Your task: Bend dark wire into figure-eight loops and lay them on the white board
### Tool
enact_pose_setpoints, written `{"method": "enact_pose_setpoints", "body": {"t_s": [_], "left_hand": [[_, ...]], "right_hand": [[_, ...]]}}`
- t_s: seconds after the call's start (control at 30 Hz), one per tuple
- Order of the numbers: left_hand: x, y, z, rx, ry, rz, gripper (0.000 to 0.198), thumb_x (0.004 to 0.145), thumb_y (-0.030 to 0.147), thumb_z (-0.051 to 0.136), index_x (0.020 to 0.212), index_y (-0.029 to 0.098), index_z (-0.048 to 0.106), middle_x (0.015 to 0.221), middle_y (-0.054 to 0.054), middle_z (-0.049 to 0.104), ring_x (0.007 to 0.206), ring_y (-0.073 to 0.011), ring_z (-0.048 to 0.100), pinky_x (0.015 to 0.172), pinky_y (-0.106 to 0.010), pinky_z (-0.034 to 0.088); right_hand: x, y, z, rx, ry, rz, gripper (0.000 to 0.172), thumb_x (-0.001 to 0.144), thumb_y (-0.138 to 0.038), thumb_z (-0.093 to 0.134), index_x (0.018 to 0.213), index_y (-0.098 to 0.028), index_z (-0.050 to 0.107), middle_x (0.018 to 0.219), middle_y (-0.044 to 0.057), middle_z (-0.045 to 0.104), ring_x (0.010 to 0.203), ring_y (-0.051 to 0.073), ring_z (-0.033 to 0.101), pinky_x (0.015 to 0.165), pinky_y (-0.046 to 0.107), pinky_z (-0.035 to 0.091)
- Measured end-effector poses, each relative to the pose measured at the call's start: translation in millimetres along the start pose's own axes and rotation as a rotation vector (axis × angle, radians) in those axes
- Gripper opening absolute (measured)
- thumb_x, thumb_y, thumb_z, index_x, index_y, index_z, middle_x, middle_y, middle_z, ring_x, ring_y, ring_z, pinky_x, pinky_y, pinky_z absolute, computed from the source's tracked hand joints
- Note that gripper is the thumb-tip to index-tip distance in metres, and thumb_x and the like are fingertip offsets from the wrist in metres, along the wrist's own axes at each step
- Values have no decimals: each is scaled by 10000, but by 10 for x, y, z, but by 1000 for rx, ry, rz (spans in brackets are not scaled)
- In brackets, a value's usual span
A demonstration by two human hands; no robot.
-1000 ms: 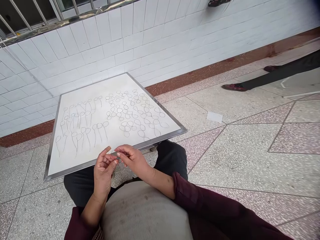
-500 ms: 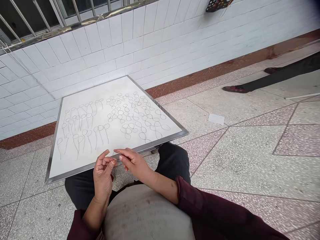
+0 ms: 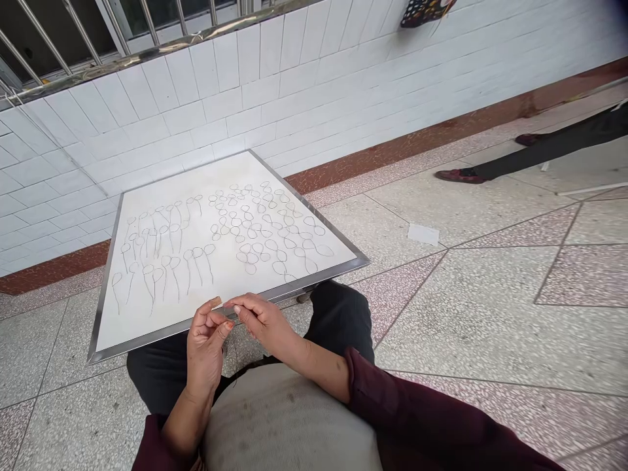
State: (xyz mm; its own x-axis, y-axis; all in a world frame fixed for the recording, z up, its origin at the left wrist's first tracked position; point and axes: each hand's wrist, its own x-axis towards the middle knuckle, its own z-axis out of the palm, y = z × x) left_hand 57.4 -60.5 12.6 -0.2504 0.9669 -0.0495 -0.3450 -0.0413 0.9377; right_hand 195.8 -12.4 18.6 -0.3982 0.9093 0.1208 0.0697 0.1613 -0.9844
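Observation:
Over the near edge of a white board (image 3: pixel 167 320), my left hand (image 3: pixel 205 353) has its thumb and fingers closed on a thin dark wire or thread (image 3: pixel 236 363), whose tail hangs down toward my lap. Close beside it, my right hand (image 3: pixel 269 325) pinches the same strand between thumb and forefinger; the fingertips of both hands nearly meet. Beyond them, single-looped strands with long tails (image 3: pixel 189 268) lie in rows on the board's left half. Figure-eight looped strands (image 3: pixel 279 252) are grouped on the right half. The exact bend between my fingers is too small to see.
The board has a grey metal rim (image 3: pixel 338 267) and sits over my knees (image 3: pixel 343 311), close to a white tiled wall (image 3: pixel 245 78). Another person's legs (image 3: pixel 530 154) are at the right. A white paper (image 3: pixel 423 234) lies on the floor.
My left hand has shifted slightly right, toward my right hand. The strand's hanging tail now shows below the fingers. My right hand has barely moved.

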Motion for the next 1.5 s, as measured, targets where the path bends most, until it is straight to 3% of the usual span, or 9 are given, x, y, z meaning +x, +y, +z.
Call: {"method": "enact_pose_setpoints", "body": {"t_s": [0.13,0.47,0.73,1.13,1.4,1.5], "left_hand": [[-13,7,2,-18,-49,-17,414,739,221,786,1130,269,659,682,59,551,687,-79,518,783,-217,439],[5,18,-5,5,-104,-24,389,720,237,798,1089,237,675,646,56,510,660,-91,496,732,-228,442],[-22,23,-26,68,-100,-32,594,772,253,761,1328,266,552,697,53,530,700,-97,518,820,-259,458],[-15,67,-21,82,-144,-30,547,787,226,745,1305,278,581,694,51,521,699,-92,494,794,-233,444],[-2,62,-26,89,-116,8,469,779,225,752,1231,262,632,685,55,525,694,-85,500,806,-229,443],[8,43,-45,89,-62,32,462,776,227,755,1220,255,631,694,56,533,709,-87,510,839,-239,441]], "right_hand": [[26,3,-16,-134,50,-157,208,950,-224,478,1002,-237,679,917,32,694,866,166,627,768,302,483],[-3,62,12,-422,118,-246,197,953,-191,459,980,-229,651,771,14,639,710,147,583,641,258,426],[40,68,-24,-480,79,-299,187,944,-170,474,981,-218,651,780,9,627,678,130,556,621,241,418],[19,69,18,-420,104,-297,179,941,-168,462,967,-220,632,764,2,597,657,123,542,604,234,398],[50,40,105,-396,120,-262,201,957,-189,406,953,-220,604,798,17,582,673,142,516,631,262,403],[103,17,93,-291,75,-247,193,963,-231,414,954,-223,606,839,25,593,737,152,536,674,274,420]]}}
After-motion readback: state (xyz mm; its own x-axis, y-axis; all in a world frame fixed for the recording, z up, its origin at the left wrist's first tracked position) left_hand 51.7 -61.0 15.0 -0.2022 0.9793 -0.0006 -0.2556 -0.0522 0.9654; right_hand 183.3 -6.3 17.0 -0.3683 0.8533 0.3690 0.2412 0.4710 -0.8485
